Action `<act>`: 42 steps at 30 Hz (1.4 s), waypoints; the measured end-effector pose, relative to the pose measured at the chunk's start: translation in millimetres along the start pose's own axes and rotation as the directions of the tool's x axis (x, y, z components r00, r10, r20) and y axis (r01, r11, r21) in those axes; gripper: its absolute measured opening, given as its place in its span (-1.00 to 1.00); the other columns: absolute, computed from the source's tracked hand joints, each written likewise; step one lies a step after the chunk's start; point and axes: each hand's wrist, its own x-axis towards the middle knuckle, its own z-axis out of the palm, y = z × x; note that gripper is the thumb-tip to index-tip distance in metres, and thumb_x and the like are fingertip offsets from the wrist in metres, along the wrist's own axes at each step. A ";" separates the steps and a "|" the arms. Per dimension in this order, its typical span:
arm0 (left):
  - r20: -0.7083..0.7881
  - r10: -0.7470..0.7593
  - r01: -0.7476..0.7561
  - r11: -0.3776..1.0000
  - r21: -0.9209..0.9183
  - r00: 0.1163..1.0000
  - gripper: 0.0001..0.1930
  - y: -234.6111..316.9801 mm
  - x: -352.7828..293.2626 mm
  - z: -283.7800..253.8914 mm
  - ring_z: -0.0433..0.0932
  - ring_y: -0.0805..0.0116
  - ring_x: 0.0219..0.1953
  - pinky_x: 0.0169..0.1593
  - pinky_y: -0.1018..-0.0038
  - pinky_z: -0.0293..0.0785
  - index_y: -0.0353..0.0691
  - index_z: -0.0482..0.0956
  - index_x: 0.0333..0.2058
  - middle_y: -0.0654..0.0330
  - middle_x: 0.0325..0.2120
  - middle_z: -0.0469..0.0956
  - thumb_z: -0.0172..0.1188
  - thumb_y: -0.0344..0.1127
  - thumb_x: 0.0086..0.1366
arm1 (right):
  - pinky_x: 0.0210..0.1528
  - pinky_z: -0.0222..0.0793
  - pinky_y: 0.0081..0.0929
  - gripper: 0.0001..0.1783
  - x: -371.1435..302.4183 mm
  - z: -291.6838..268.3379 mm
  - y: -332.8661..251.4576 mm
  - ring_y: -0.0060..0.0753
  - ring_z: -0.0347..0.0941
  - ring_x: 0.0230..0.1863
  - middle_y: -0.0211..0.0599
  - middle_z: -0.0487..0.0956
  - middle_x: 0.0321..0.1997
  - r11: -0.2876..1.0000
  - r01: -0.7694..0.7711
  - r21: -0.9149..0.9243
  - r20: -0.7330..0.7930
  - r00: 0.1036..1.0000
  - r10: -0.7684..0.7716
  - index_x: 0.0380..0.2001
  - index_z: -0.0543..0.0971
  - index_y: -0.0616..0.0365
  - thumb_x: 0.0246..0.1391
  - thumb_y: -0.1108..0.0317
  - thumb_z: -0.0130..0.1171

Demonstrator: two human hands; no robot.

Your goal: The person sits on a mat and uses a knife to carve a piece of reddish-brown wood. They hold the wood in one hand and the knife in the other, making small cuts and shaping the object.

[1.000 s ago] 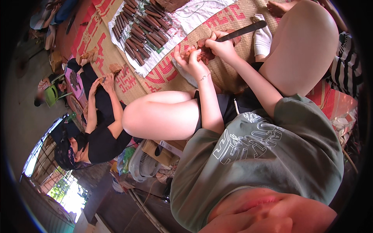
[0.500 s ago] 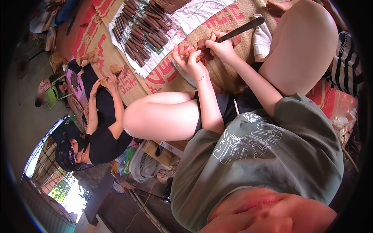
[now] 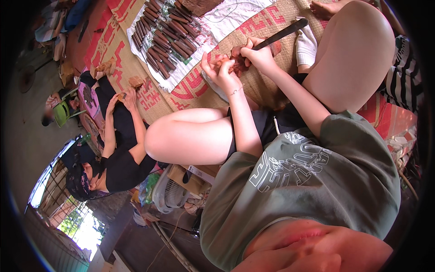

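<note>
My left hand (image 3: 225, 76) has its fingers curled around the near left end of a reddish-brown carved wooden piece (image 3: 237, 53), thumb pressed against it. Beside it, my right hand (image 3: 258, 56) grips a long dark-handled carving tool (image 3: 283, 33), its handle slanting up to the right. Fingers hide the tool's working end, so where it meets the wood cannot be seen. Part of the reddish wood (image 3: 276, 47) also shows beyond my right hand. Both hands are above the woven mat, between my bent knees.
Several brown-handled tools (image 3: 167, 38) lie in rows on a white cloth (image 3: 217, 27) ahead, over a red-patterned mat (image 3: 186, 93). A co-worker in black (image 3: 124, 149) sits at left, hands on a small wooden piece. A fan (image 3: 170, 195) stands near my left knee.
My hands and the carving tool have shifted only slightly. The co-worker's hands have moved a little around their small piece.
</note>
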 end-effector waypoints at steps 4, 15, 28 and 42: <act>-0.011 0.010 -0.010 1.000 -0.009 1.000 -0.30 1.3 -1.2 3.2 0.38 0.39 -0.37 -0.26 0.54 0.37 -0.24 0.17 0.03 0.19 -0.45 0.32 -0.05 -0.71 -0.23 | -0.76 0.17 -0.69 -0.80 1.3 -0.3 3.4 -0.64 0.27 -0.79 -0.39 0.41 -0.70 0.999 0.022 0.042 0.012 1.000 -0.023 -0.69 0.27 0.12 -0.19 0.54 0.07; -0.077 -0.017 0.009 0.994 -0.105 0.997 -0.36 -4.6 17.8 -13.1 0.37 0.41 -0.38 -0.22 0.53 0.38 -0.29 0.21 -0.01 0.19 -0.50 0.35 -0.06 -0.69 -0.21 | -0.73 0.18 -0.71 -0.82 0.4 0.3 10.2 -0.67 0.31 -0.75 -0.47 0.38 -0.73 0.996 0.067 0.055 -0.015 0.998 -0.066 -0.72 0.34 0.16 -0.24 0.47 0.14; -0.121 -0.042 0.032 0.996 -0.087 0.992 -0.41 -0.5 16.0 -4.7 0.37 0.43 -0.39 -0.26 0.56 0.38 -0.29 0.21 -0.02 0.21 -0.50 0.34 -0.05 -0.66 -0.16 | -0.59 0.17 -0.69 -0.83 7.2 -1.1 16.5 -0.77 0.24 -0.60 -0.56 0.36 -0.70 0.926 0.329 -0.186 0.071 0.944 -0.322 -0.66 0.35 0.19 -0.23 0.44 0.16; -0.146 -0.038 0.032 0.999 -0.040 0.989 -0.45 -0.6 15.5 -5.9 0.38 0.43 -0.38 -0.26 0.56 0.39 -0.33 0.21 -0.03 0.19 -0.46 0.36 -0.01 -0.64 -0.11 | -0.58 0.25 -0.66 -0.83 -3.3 5.3 -3.1 -0.69 0.34 -0.60 -0.36 0.47 -0.65 0.883 0.405 -0.237 0.146 0.913 -0.380 -0.70 0.29 0.22 -0.23 0.54 0.08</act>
